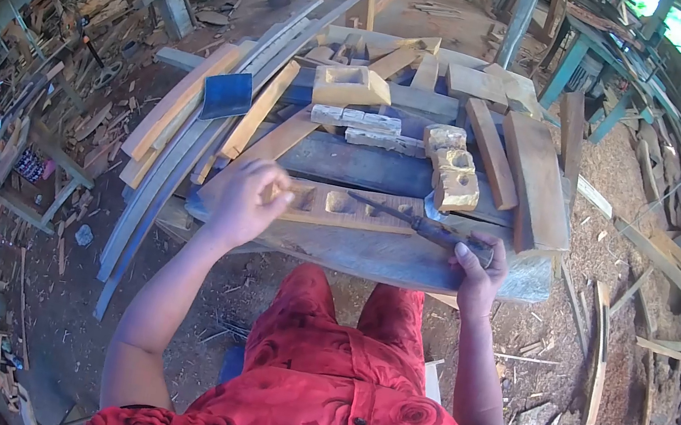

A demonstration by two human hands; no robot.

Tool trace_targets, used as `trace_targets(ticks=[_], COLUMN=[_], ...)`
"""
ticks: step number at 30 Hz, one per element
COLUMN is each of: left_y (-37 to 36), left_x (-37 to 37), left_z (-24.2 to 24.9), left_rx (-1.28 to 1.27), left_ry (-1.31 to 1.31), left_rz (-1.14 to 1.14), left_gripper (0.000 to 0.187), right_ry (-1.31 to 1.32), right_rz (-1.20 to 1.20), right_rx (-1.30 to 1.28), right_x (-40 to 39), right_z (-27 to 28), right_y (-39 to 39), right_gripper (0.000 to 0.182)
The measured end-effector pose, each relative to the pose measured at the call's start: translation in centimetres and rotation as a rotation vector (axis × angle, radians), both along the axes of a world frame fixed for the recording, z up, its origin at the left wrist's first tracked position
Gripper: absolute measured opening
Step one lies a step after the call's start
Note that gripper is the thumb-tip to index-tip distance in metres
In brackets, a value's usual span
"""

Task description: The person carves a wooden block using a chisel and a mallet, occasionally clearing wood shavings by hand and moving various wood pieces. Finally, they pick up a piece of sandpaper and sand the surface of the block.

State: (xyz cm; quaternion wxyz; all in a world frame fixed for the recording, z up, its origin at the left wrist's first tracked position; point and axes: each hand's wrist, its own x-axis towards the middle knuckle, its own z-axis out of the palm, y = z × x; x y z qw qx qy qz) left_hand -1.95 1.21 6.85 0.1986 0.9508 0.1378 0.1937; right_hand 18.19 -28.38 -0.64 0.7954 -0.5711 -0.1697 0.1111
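Note:
My right hand (481,269) is wrapped round the handle of a chisel (437,232), whose narrow dark blade points left. Beneath the blade lies a wooden block (393,225) with a row of squarish hollows cut into it. At the block's left end is my left hand (249,201), its fingers curled together; what they hold, if anything, is hidden. Just beyond the block stands a yellowish carved piece (456,192) with round hollows. Two pale, rough strips (355,119) lie further back, near a hollowed block (352,85).
The low bench (316,249) carries several planks, with a thick board (534,188) on the right and long strips (177,156) on the left. A blue sheet (227,95) rests on those strips. A post (522,21) and a teal table (567,66) stand behind. Wood scraps litter the ground.

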Motion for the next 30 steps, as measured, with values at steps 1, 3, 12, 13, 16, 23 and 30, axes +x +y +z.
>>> trace_targets(ticks=[1, 3, 12, 13, 16, 23, 30], left_y=[-0.6, -0.9, -0.2, -0.2, -0.2, -0.5, 0.5], left_x=[0.5, 1.0, 1.4, 1.5, 0.8, -2.5, -4.7], left_z=[0.2, -1.2, -4.3, -4.2, -3.7, -2.3, -1.1], left_rx=[0.040, 0.089, 0.175, 0.163, 0.192, 0.321, -0.149], left_ry=[0.014, 0.055, 0.095, 0.068, 0.028, -0.014, 0.033], left_rz=[-0.032, -0.034, -0.017, -0.034, -0.057, -0.040, -0.015], left_gripper=[0.044, 0.053, 0.075, 0.075, 0.075, 0.075, 0.067], right_ry=[-0.020, -0.042, 0.087, 0.081, 0.071, 0.072, 0.073], right_rz=[-0.007, -0.009, -0.036, -0.041, -0.060, -0.104, -0.085], right_rx=[0.003, 0.002, 0.121, 0.143, 0.192, 0.193, 0.210], right_x=[0.0, 0.1, 0.9, 1.1, 1.2, 0.8, 0.8], right_z=[-0.1, -0.2, -0.2, -0.3, -0.7, -0.6, -0.6], right_y=[0.0, -0.1, -0.1, -0.1, 0.0, 0.0, 0.0], right_gripper=[0.031, 0.030, 0.029, 0.028, 0.027, 0.026, 0.026])
